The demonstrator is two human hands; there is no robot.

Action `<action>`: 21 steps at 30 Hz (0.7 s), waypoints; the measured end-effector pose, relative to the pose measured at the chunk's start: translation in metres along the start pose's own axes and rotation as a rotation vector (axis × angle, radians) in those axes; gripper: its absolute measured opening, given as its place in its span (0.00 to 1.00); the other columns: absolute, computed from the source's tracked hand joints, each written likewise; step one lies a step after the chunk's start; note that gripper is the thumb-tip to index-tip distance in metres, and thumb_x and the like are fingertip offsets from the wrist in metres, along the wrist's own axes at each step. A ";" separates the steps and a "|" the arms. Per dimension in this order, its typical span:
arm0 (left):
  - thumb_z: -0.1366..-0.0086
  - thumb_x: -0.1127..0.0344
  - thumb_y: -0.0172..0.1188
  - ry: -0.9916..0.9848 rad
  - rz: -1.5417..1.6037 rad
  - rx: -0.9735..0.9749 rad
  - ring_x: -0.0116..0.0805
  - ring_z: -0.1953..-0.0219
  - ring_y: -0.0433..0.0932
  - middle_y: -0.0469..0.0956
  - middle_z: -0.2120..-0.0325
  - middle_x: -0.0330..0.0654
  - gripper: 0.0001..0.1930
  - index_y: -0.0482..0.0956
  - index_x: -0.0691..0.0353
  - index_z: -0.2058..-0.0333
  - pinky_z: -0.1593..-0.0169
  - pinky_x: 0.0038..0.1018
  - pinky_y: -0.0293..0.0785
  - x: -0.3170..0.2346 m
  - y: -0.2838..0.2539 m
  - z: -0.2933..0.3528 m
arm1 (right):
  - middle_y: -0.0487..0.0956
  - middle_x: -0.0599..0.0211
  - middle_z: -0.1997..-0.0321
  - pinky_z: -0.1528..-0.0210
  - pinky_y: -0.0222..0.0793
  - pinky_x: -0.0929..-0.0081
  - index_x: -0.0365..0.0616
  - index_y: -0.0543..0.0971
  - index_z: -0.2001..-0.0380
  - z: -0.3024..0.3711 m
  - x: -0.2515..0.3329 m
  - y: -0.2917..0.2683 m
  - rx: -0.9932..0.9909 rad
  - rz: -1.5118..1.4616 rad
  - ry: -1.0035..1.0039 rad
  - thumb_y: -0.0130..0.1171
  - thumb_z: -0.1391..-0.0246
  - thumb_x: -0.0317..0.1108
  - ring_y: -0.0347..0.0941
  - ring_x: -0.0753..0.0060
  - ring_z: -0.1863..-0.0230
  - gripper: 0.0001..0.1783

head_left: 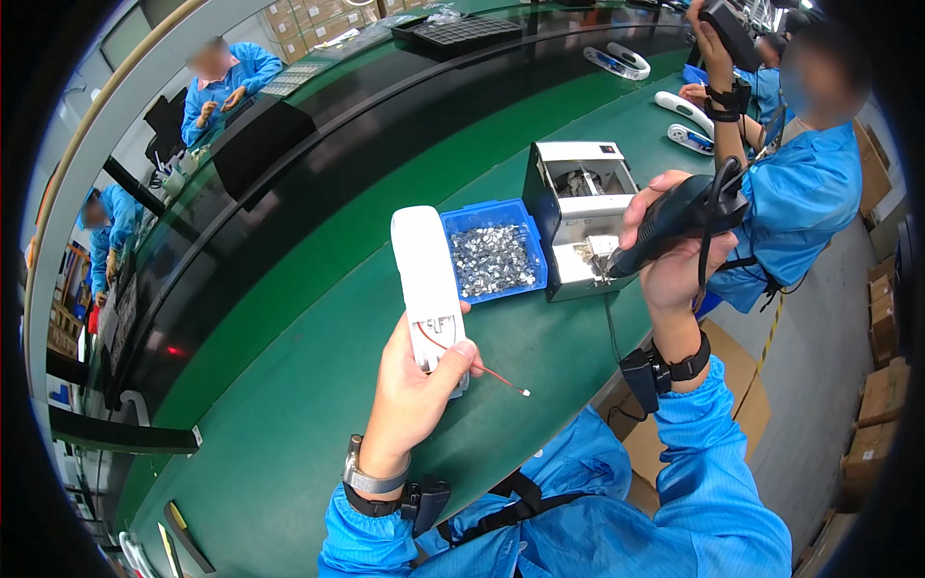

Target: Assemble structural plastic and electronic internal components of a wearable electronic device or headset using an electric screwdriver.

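Note:
My left hand (409, 385) grips a long white plastic housing (421, 260) with its rounded end pointing away from me. A thin red wire (496, 376) trails from the housing's open recess and ends in a small white connector. In my right hand (674, 279) is a black electric screwdriver (665, 217), held tilted, its tip down at the front of a screw feeder (590, 210). Whether a screw sits on the tip is too small to tell. Left of the feeder, a blue bin (496, 209) holds many small silvery metal parts (491, 255).
Behind the green bench (520, 337) runs a dark conveyor (376, 154). At right, a person in blue (800, 193) works close by, with white housings (684, 106) before them. Two more people sit across the line. Flat tools (183, 535) lie at lower left.

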State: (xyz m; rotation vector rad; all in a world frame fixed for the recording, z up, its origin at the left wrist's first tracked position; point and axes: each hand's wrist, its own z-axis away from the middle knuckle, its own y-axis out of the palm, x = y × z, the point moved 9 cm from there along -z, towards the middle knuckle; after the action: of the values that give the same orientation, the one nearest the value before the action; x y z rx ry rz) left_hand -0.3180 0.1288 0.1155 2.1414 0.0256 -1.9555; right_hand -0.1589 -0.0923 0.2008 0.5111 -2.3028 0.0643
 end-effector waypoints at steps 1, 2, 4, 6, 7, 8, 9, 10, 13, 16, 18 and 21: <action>0.33 0.74 0.57 0.000 0.003 0.000 0.27 0.67 0.78 0.78 0.68 0.40 0.19 0.68 0.69 0.45 0.62 0.24 0.76 0.000 0.000 0.000 | 0.77 0.58 0.71 0.76 0.68 0.82 0.35 0.68 0.54 -0.001 0.001 0.001 0.001 -0.002 -0.001 0.33 0.49 0.83 0.73 0.75 0.78 0.54; 0.33 0.74 0.57 0.002 0.002 -0.003 0.27 0.67 0.78 0.78 0.68 0.40 0.19 0.68 0.69 0.45 0.62 0.24 0.76 0.000 -0.001 0.000 | 0.77 0.58 0.71 0.76 0.68 0.82 0.35 0.68 0.54 -0.001 0.001 0.002 0.005 -0.010 0.000 0.33 0.48 0.83 0.73 0.75 0.78 0.53; 0.35 0.75 0.58 0.003 -0.001 -0.009 0.28 0.66 0.79 0.78 0.66 0.42 0.26 0.61 0.67 0.39 0.61 0.25 0.77 0.000 -0.001 0.000 | 0.77 0.58 0.71 0.76 0.68 0.82 0.35 0.68 0.54 -0.002 0.004 0.004 0.012 -0.017 0.000 0.33 0.48 0.83 0.73 0.75 0.78 0.53; 0.36 0.76 0.58 0.075 -0.003 -0.098 0.29 0.65 0.79 0.79 0.65 0.43 0.32 0.56 0.66 0.36 0.60 0.26 0.78 -0.009 0.000 0.001 | 0.77 0.57 0.72 0.77 0.68 0.81 0.36 0.68 0.54 -0.002 0.010 0.004 -0.011 -0.015 -0.013 0.33 0.47 0.82 0.73 0.74 0.78 0.52; 0.37 0.77 0.59 0.145 -0.007 -0.186 0.30 0.64 0.80 0.79 0.64 0.45 0.37 0.50 0.65 0.33 0.60 0.27 0.78 -0.016 -0.003 0.003 | 0.76 0.57 0.71 0.76 0.69 0.79 0.36 0.68 0.54 -0.003 0.011 0.008 -0.001 -0.076 -0.006 0.34 0.47 0.82 0.72 0.73 0.79 0.51; 0.37 0.77 0.59 0.147 -0.009 -0.193 0.30 0.64 0.80 0.79 0.64 0.45 0.37 0.50 0.65 0.33 0.60 0.27 0.78 -0.014 0.001 0.003 | 0.76 0.57 0.71 0.76 0.69 0.79 0.36 0.68 0.54 -0.004 0.018 0.013 0.004 -0.082 -0.006 0.34 0.47 0.82 0.72 0.73 0.79 0.51; 0.37 0.78 0.58 0.246 -0.057 -0.211 0.30 0.66 0.79 0.79 0.62 0.46 0.41 0.44 0.59 0.31 0.61 0.26 0.78 -0.020 0.004 0.004 | 0.76 0.56 0.72 0.78 0.68 0.79 0.36 0.69 0.54 -0.006 0.027 0.017 -0.048 -0.191 0.021 0.33 0.48 0.82 0.72 0.72 0.80 0.52; 0.38 0.79 0.57 0.346 -0.107 -0.229 0.29 0.67 0.78 0.78 0.61 0.48 0.46 0.38 0.53 0.29 0.62 0.25 0.78 -0.025 0.005 0.007 | 0.76 0.55 0.73 0.79 0.68 0.80 0.36 0.70 0.54 -0.008 0.035 0.021 -0.100 -0.301 0.048 0.33 0.49 0.83 0.71 0.71 0.82 0.54; 0.39 0.81 0.57 0.479 -0.488 -0.121 0.29 0.64 0.78 0.76 0.57 0.47 0.30 0.66 0.58 0.37 0.60 0.23 0.76 -0.029 0.015 0.010 | 0.75 0.54 0.74 0.81 0.69 0.75 0.37 0.69 0.53 -0.017 0.072 0.049 -0.080 -0.463 0.000 0.31 0.46 0.82 0.71 0.68 0.83 0.52; 0.41 0.81 0.61 0.457 -0.546 -0.080 0.29 0.64 0.77 0.74 0.58 0.44 0.20 0.80 0.61 0.49 0.59 0.22 0.75 -0.040 0.021 0.012 | 0.71 0.62 0.71 0.79 0.66 0.73 0.42 0.67 0.51 -0.020 0.108 0.088 0.106 -0.545 -0.057 0.35 0.39 0.73 0.67 0.71 0.82 0.40; 0.42 0.80 0.64 0.426 -0.525 -0.108 0.28 0.64 0.77 0.73 0.58 0.42 0.16 0.84 0.61 0.55 0.59 0.22 0.74 -0.043 0.020 0.015 | 0.70 0.62 0.71 0.80 0.66 0.72 0.42 0.66 0.51 -0.020 0.115 0.103 0.162 -0.560 -0.073 0.35 0.38 0.72 0.67 0.71 0.82 0.40; 0.45 0.77 0.68 0.314 -0.404 -0.074 0.28 0.63 0.76 0.72 0.61 0.40 0.18 0.83 0.60 0.54 0.59 0.24 0.73 -0.035 0.021 0.013 | 0.72 0.61 0.72 0.81 0.67 0.71 0.42 0.66 0.51 -0.019 0.116 0.121 0.196 -0.561 -0.030 0.34 0.38 0.72 0.68 0.71 0.83 0.40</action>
State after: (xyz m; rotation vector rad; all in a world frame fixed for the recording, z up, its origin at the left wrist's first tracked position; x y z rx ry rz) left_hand -0.3311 0.1114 0.1528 2.5202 0.6191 -1.7410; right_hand -0.2655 -0.0174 0.3081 1.2451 -2.1111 0.0070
